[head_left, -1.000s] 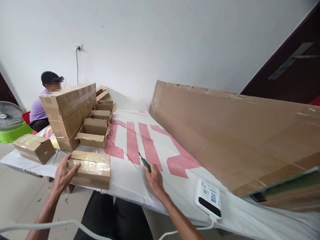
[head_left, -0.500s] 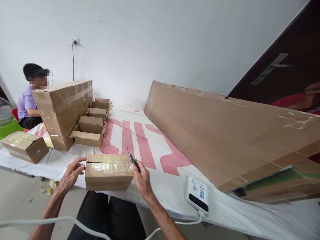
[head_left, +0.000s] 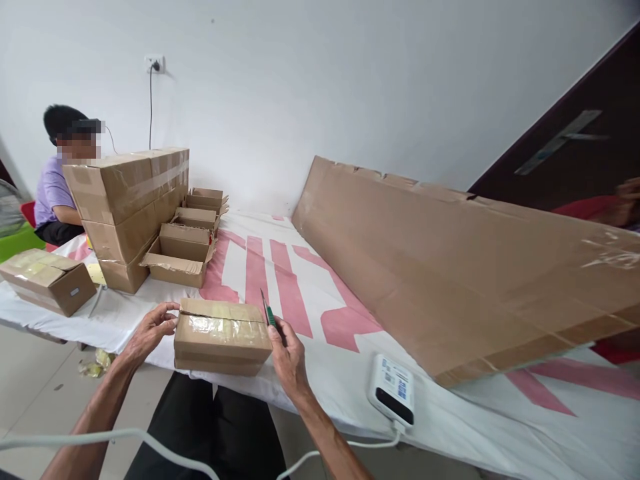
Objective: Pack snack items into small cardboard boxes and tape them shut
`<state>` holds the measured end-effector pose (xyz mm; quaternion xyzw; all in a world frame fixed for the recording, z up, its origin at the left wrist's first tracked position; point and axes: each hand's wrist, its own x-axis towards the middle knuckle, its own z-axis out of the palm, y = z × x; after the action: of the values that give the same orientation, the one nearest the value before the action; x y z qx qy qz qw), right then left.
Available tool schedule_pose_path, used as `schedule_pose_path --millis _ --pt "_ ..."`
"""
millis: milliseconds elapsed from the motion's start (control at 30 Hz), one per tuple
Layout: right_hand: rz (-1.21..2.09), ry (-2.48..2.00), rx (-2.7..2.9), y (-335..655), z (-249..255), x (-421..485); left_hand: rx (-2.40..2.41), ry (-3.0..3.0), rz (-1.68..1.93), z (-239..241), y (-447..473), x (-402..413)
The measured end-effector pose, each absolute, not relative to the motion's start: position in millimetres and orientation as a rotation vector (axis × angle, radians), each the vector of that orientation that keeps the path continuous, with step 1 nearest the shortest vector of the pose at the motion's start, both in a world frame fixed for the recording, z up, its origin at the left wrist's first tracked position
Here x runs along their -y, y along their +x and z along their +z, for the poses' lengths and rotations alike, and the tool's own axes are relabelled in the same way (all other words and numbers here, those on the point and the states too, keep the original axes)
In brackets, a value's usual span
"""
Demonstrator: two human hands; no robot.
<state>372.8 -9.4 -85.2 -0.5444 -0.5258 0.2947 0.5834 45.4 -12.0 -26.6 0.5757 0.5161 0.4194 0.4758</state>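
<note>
A small taped cardboard box lies at the near edge of the cloth-covered table, right in front of me. My left hand rests against the box's left end, thumb and fingers curled onto it. My right hand sits at the box's right end and grips a thin green-handled tool, its point sticking up beside the box's top right corner.
A stack of large taped cartons and several open small boxes stand at the back left. Another sealed box lies far left. A long cardboard sheet leans at the right. A white power bank with cable lies near my right arm. A seated person works behind the cartons.
The small box has been slid right to sit in front of me. My right hand, holding the green tool, came left from the open cloth to the box's right end.
</note>
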Motion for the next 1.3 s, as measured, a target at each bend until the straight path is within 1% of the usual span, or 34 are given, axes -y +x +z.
schedule_pose_path --millis 233,433,667,933,1000,1100,1300 --pt "0.661 -1.268 1.238 371.5 -87.0 8.1 -1.171 1.486 1.011 -12.0 48.9 6.6" --pt "0.719 -1.248 1.275 374.0 -83.1 8.3 -1.176 1.522 1.032 -18.2 50.1 4.1" --pt "0.752 -1.246 1.390 378.5 -72.9 8.6 -1.008 1.453 1.069 -15.2 54.5 13.0" --pt "0.704 -1.168 1.550 364.2 -65.7 0.4 -1.135 1.546 1.203 -21.7 33.7 15.0" --pt "0.655 -1.141 1.602 368.5 -55.6 -4.6 -1.156 1.549 1.200 -22.6 31.7 17.5" --pt "0.617 -1.075 1.762 379.5 -27.3 -9.5 -1.184 1.571 1.182 -20.4 32.6 24.0" --pt "0.718 -0.906 2.202 381.8 32.3 -9.8 -1.206 1.596 1.185 -19.3 34.7 33.0"
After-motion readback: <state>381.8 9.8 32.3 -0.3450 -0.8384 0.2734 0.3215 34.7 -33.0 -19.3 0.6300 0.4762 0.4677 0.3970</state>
